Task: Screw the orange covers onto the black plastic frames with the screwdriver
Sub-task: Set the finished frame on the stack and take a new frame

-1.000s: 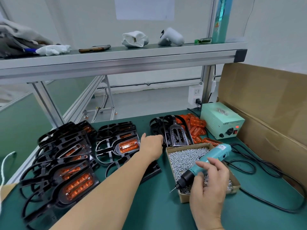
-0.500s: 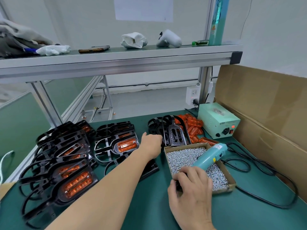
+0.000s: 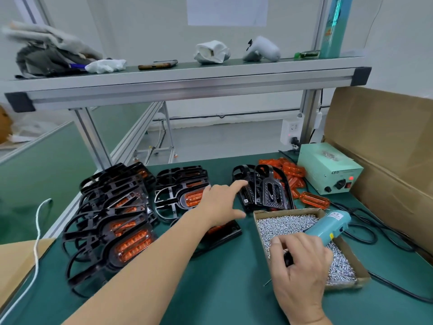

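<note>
Left hand (image 3: 220, 202) has spread toward black frames (image 3: 264, 191) (right hand (image 3: 302, 266) grips screwdriver (image 3: 328, 228) over screw box (image 3: 288, 211)).

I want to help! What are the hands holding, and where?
The right hand grips the blue screwdriver round its dark front end. The left hand holds nothing, fingers stretched out.

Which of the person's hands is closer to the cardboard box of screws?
The right. The right hand is over the box of screws, gripping the screwdriver; the left hand lies off its left side, fingers stretched toward the bare black frames.
</note>
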`<move>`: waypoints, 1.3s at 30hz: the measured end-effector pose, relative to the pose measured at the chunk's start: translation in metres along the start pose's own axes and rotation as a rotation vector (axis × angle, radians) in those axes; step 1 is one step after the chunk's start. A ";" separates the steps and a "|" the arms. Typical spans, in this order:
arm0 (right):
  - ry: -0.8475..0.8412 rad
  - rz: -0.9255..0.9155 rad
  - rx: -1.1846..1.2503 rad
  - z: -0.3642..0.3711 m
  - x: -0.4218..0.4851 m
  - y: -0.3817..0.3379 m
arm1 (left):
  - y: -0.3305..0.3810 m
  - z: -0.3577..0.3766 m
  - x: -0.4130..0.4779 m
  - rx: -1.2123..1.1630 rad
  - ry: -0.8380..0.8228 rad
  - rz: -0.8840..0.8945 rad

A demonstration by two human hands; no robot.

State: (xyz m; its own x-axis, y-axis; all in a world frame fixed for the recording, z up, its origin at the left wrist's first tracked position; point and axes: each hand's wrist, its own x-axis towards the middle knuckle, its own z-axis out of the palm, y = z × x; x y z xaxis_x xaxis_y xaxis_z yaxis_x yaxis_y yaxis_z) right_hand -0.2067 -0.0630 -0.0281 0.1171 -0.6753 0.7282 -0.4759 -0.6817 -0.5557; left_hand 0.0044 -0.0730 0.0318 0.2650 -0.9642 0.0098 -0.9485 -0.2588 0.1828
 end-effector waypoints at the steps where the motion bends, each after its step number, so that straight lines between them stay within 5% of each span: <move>1: 0.001 0.011 0.004 0.000 0.000 0.000 | -0.008 -0.005 -0.011 0.051 -0.042 -0.024; 5: 0.010 0.036 -0.003 0.004 0.000 0.000 | -0.032 -0.003 -0.053 0.189 -0.262 -0.112; 14: 0.016 0.055 0.012 0.005 0.001 0.000 | -0.052 -0.012 -0.049 0.324 0.146 -0.025; 20: 0.012 0.058 0.026 0.005 0.001 0.000 | -0.085 -0.006 -0.040 0.374 0.022 -0.284; 39: 0.010 0.061 0.044 0.004 0.002 0.000 | -0.081 0.021 -0.037 0.382 0.116 -0.176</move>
State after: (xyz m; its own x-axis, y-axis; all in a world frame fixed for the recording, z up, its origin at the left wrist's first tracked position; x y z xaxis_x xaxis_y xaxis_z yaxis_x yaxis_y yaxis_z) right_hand -0.2028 -0.0660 -0.0284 0.0799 -0.7132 0.6964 -0.4429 -0.6513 -0.6161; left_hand 0.0675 -0.0174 -0.0041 0.4252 -0.8964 0.1250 -0.8777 -0.4421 -0.1852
